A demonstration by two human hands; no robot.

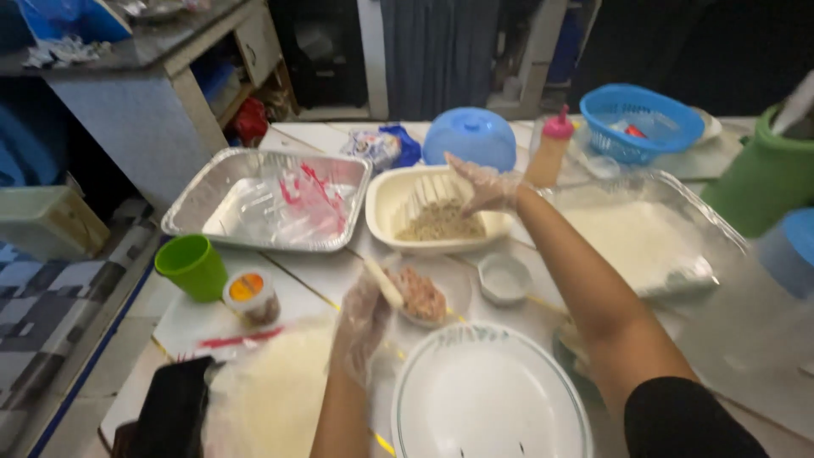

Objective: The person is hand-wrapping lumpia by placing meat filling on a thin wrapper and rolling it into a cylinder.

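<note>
My gloved left hand (366,315) pinches a thin pale roll (383,282), soft and likely slippery, by its lower end over the bowl of pink filling (421,296), while my gloved right hand (483,185) hovers half-open over the cream crumb tray (386,203).

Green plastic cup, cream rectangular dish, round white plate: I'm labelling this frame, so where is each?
Green plastic cup (194,267), head view, outer wall.
Cream rectangular dish (383,202), head view, left rim.
Round white plate (487,399), head view, bare centre.
</note>
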